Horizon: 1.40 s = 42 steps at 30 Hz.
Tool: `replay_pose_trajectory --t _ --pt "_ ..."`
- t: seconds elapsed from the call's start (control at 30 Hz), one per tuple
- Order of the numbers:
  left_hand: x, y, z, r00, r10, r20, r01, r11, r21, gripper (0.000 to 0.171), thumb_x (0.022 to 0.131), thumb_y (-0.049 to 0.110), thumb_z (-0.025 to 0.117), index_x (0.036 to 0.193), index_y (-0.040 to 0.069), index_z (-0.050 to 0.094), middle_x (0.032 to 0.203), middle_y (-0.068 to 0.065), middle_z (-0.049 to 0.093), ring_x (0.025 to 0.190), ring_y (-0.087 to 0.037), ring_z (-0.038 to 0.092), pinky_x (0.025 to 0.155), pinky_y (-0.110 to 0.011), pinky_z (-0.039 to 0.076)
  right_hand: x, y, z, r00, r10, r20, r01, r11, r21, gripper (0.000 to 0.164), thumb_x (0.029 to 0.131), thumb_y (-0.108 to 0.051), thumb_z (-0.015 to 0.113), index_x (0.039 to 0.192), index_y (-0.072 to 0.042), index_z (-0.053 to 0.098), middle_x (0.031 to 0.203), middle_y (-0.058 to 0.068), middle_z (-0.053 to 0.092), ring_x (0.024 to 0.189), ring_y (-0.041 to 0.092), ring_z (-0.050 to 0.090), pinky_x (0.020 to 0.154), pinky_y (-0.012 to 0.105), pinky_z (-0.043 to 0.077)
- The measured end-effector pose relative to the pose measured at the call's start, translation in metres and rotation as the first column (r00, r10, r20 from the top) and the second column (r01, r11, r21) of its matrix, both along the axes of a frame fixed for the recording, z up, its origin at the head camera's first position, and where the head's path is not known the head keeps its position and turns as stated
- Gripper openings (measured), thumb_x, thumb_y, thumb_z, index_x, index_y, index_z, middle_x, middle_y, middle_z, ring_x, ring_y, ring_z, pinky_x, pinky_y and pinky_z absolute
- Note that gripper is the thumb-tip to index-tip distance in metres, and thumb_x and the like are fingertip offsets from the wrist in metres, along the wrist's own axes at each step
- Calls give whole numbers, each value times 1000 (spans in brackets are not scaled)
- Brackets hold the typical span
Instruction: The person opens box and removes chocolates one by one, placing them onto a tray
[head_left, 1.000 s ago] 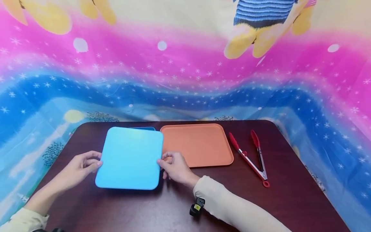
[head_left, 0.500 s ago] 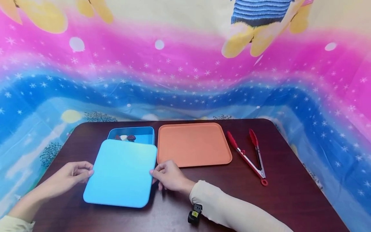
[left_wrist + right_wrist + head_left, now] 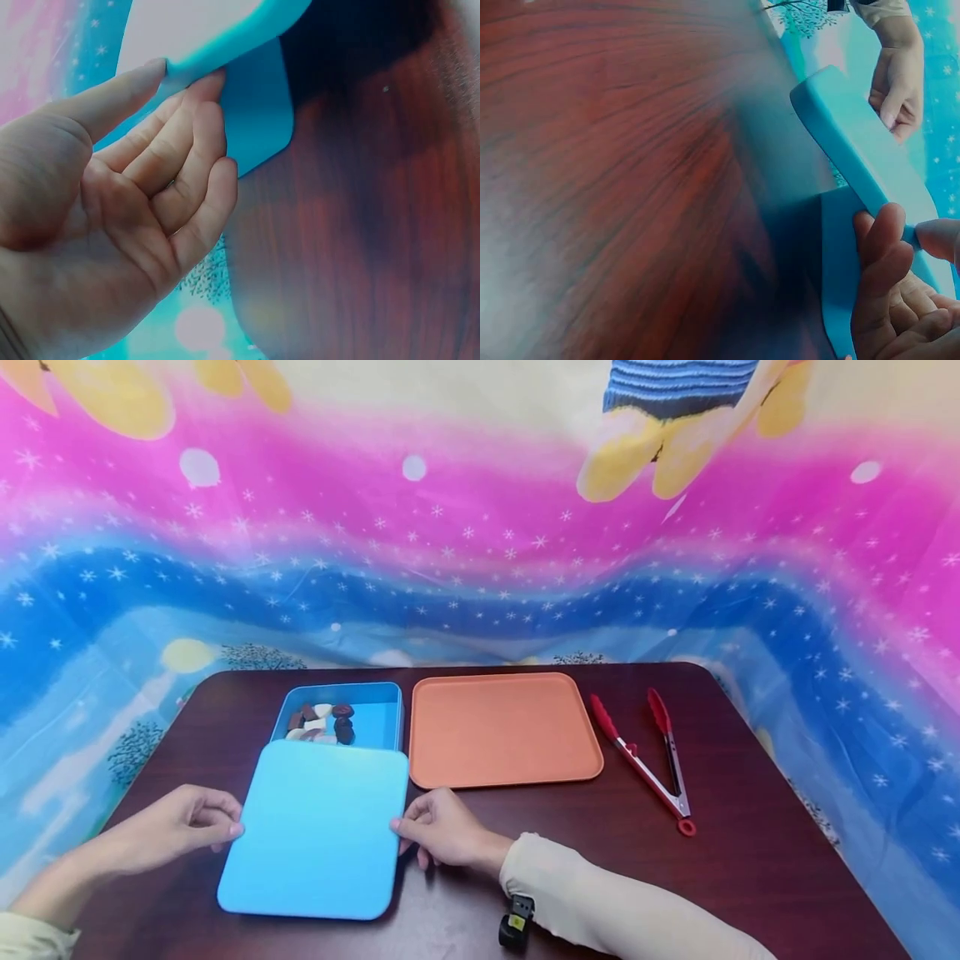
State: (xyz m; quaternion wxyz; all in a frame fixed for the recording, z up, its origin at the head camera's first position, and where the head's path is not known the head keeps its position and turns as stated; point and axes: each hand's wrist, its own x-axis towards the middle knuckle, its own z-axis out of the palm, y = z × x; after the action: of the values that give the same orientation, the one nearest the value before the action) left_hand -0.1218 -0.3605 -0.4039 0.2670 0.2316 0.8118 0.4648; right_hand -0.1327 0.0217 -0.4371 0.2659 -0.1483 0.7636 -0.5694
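Note:
A flat light-blue lid (image 3: pixel 315 831) is held up between both hands, in front of a blue box (image 3: pixel 382 695) and overlapping its near part in the head view. The left hand (image 3: pixel 180 827) pinches the lid's left edge between thumb and fingers. On the opposite edge the right hand (image 3: pixel 442 828) pinches it the same way; the right wrist view shows its thumb on top and fingers beneath. Inside the open box lie several brown, white and dark pieces (image 3: pixel 318 718), too small to name. The lid hides the box's near side.
An orange tray (image 3: pixel 506 731) lies right of the box. Red-tipped tongs (image 3: pixel 660 768) rest spread apart farther right. The dark wooden table (image 3: pixel 750 860) meets a printed cloth backdrop (image 3: pixel 480 552) at its far edge.
Both hands have brought the lid off the box toward the near side and slightly left. The box's inside and the pieces in it have come into view.

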Motion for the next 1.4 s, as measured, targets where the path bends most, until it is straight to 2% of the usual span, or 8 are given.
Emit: replay_pose_trajectory --t 0.1,0.2,0.3,0.4,0.63,1.0,1.2,1.4 --pt "3 7 -4 998 -16 56 14 999 36 16 105 4 50 104 -10 58 64 6 46 62 -21 51 53 -35 37 2 6 -1 1000 14 -1 -14 1000 12 21 98 -18 67 84 -2 69 79 23 75 40 9 51 39 19 37" --pt "5 14 -8 999 -21 43 19 999 42 18 105 5 49 100 -7 61 63 -6 56 64 -22 58 56 -32 44 3 14 -2 999 37 -3 -37 999 20 22 98 -16 67 84 1 69 79 24 74 39 8 51 38 19 37" --pt "6 21 -11 1000 -19 -6 19 999 34 23 106 6 47 97 -1 66 72 -13 69 71 -22 66 63 -31 52 5 22 -4 998 55 -2 -55 998 34 24 98 -17 66 84 2 69 78 24 74 39 7 50 38 19 37" --pt "8 28 -15 1000 -20 -18 21 999 33 26 106 7 48 94 2 70 78 -12 74 71 -20 68 65 -30 56 6 28 -7 998 66 1 -66 996 58 25 98 -17 66 83 2 69 76 22 74 38 6 50 38 18 37" --pt "12 38 -21 998 -29 55 26 999 48 27 105 10 53 90 3 74 78 -14 74 69 -17 69 64 -31 57 10 39 -12 995 93 35 -95 992 85 27 98 -18 66 79 1 71 71 21 73 38 6 50 38 19 37" --pt "13 50 -34 981 -128 145 106 983 151 29 103 9 54 86 -4 74 75 -24 71 68 -2 67 61 -31 58 8 52 -13 980 184 75 -191 975 111 30 99 -17 66 79 3 73 75 27 72 38 7 50 37 18 34" --pt "10 55 -41 982 -130 138 115 987 113 34 104 8 52 81 -7 72 71 -27 69 64 -1 63 56 -29 56 3 52 -10 975 215 64 -223 958 180 33 99 -17 65 74 3 74 69 21 73 37 6 49 38 19 35" --pt "9 64 -40 984 -106 146 100 994 47 39 105 11 51 76 -7 71 68 -28 68 58 0 58 52 -24 51 -3 50 -7 973 223 60 -231 929 291 42 101 -19 61 66 1 70 54 4 64 34 6 42 38 20 35"
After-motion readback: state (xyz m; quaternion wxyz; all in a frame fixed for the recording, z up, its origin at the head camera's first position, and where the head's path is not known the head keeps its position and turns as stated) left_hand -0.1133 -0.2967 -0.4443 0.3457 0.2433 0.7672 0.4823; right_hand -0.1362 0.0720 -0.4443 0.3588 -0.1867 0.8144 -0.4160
